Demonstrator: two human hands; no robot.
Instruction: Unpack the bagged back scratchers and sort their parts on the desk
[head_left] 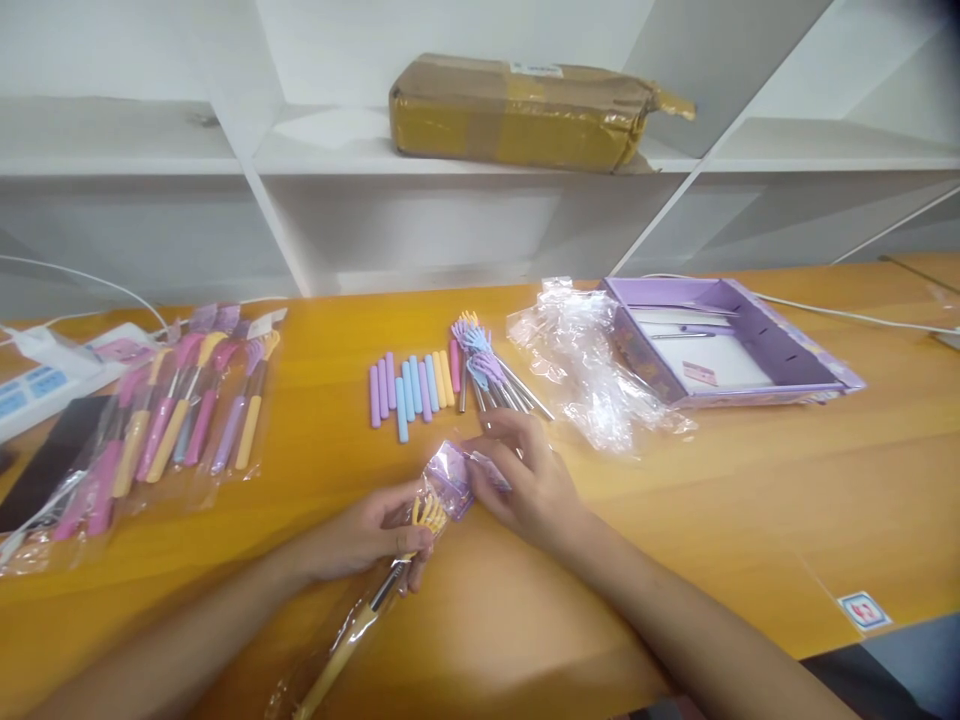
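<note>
A yellow back scratcher (337,650) with a hand-shaped head and metal shaft lies inside a clear plastic sleeve. My left hand (386,535) is closed around it just below the head. At the sleeve's upper end, a purple printed card (448,478) shows through the plastic. My right hand (529,480) pinches the sleeve's end beside that card. Just beyond my right hand are loose scratcher heads (480,350) in blue, purple and yellow on metal rods. Left of them, several coloured handles (409,385) lie in a row.
Bagged back scratchers (187,410) are spread at the left, near a white power strip (67,375) and a black flat object (56,460). Crumpled clear bags (585,360) lie against an open purple box (795,385). A taped parcel (525,115) rests on the shelf above.
</note>
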